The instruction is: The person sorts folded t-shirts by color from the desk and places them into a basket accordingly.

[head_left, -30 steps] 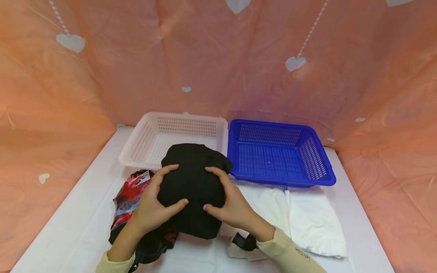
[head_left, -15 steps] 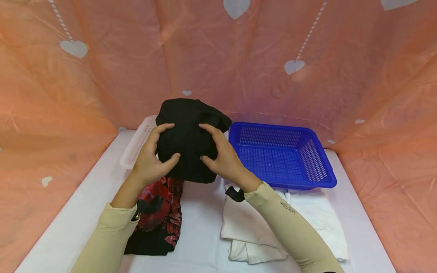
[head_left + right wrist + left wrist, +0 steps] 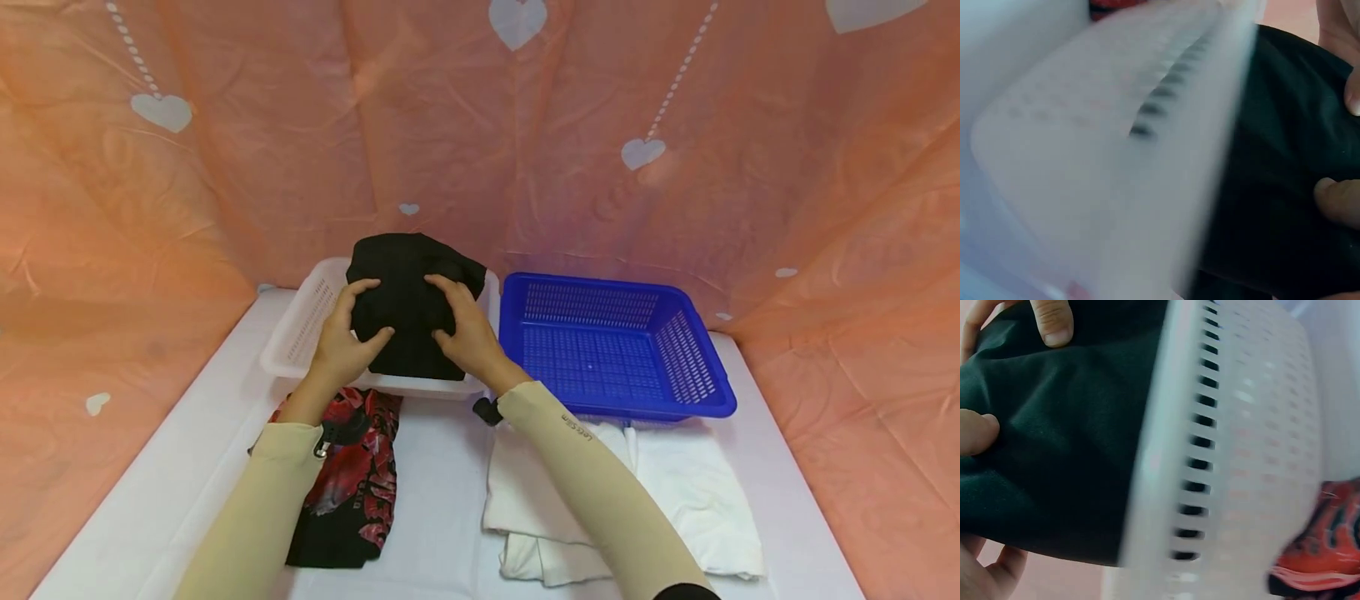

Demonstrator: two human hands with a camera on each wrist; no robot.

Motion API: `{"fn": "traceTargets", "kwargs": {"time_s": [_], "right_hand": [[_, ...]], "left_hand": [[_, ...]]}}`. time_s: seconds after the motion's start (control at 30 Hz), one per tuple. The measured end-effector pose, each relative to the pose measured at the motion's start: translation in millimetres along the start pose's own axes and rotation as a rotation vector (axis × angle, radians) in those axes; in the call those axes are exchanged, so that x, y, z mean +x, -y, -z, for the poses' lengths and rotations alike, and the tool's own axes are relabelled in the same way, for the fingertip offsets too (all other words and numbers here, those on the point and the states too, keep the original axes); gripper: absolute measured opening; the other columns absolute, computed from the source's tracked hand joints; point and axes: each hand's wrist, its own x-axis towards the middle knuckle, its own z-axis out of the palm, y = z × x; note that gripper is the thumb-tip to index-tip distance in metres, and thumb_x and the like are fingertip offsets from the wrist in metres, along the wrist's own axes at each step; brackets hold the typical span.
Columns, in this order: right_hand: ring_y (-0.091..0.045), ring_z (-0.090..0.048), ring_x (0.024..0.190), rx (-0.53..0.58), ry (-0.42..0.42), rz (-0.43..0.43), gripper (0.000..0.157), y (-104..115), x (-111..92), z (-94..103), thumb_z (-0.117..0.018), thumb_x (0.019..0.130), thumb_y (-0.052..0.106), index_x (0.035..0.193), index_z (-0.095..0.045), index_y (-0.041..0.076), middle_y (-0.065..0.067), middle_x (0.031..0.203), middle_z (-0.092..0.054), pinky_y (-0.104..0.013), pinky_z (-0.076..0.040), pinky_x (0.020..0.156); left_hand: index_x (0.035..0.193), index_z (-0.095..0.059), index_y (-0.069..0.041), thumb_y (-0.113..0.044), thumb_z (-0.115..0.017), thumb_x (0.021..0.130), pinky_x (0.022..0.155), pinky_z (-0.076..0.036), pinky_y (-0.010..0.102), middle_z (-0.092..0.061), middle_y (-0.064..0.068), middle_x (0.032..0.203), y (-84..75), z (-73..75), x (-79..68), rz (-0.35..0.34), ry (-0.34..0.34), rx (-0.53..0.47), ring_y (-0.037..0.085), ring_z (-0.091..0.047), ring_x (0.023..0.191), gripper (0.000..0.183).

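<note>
Both hands grip a folded black garment (image 3: pixel 408 333) from its two sides. My left hand (image 3: pixel 337 342) has its thumb and a finger on the left part of the cloth. On the right part, my right hand (image 3: pixel 472 337) holds it the same way, its other fingers hidden. The bundle is at the white basket (image 3: pixel 296 329), covering most of its inside. In the left wrist view the black cloth (image 3: pixel 1066 456) lies behind the basket's slotted wall (image 3: pixel 1166 450), partly below the rim. The right wrist view shows the cloth (image 3: pixel 1266 150) next to the blurred rim.
A blue basket (image 3: pixel 592 358) stands right of the white one. A red-and-black floral garment (image 3: pixel 348 492) lies under the left forearm. Folded off-white (image 3: pixel 532 500) and white garments (image 3: pixel 697 500) lie at the right, partly behind the right sleeve. An orange curtain (image 3: pixel 450 125) hangs behind.
Both hands have carried the black garment from the table's middle up and away to the white basket, then lowered it slightly there. The floral and off-white garments came into fuller view.
</note>
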Motion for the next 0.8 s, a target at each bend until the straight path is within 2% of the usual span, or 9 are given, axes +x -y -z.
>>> {"fn": "traceTargets", "kwargs": {"time_s": [0.2,0.4,0.6,0.8], "right_hand": [[-0.033,-0.048,0.129,0.031,0.04,-0.116,0.08,-8.0,-7.2,-17.5,-0.07,0.08,-0.004,0.146,-0.034,0.023,-0.013,0.141,-0.044,-0.049,-0.041,0.105],[-0.037,-0.049,0.126,0.016,0.127,-0.253,0.08,-14.0,-10.4,-25.6,-0.072,0.081,0.002,0.148,-0.035,0.026,-0.017,0.141,-0.045,-0.051,-0.045,0.1],[-0.036,-0.048,0.127,0.023,0.205,-0.337,0.08,-20.4,-8.0,-27.6,-0.07,0.081,0.001,0.149,-0.035,0.026,-0.017,0.143,-0.042,-0.05,-0.046,0.098],[-0.035,-0.049,0.126,-0.047,0.287,-0.388,0.078,-25.6,-1.5,-27.6,-0.071,0.081,0.001,0.148,-0.037,0.021,-0.019,0.142,-0.041,-0.045,-0.047,0.098]], "left_hand": [[0.137,-0.041,-0.008,0.003,-0.073,0.078,0.111,-0.026,0.06,-0.041,0.021,0.145,16.0,-2.1,-9.1,0.061,0.049,0.018,0.038,-0.034,0.138,0.067],[0.14,-0.037,-0.015,-0.005,-0.072,0.082,0.11,-0.027,0.061,-0.037,0.022,0.149,25.0,-3.0,-12.0,0.196,0.149,0.079,0.041,-0.033,0.139,0.068],[0.143,-0.033,-0.018,-0.011,-0.071,0.085,0.109,-0.026,0.063,-0.032,0.022,0.153,31.3,-2.8,-8.2,0.31,0.257,0.131,0.043,-0.03,0.14,0.07],[0.147,-0.028,-0.018,-0.019,-0.07,0.086,0.107,-0.028,0.065,-0.032,0.026,0.151,37.5,-3.6,0.4,0.386,0.372,0.213,0.048,-0.032,0.137,0.074]]}}
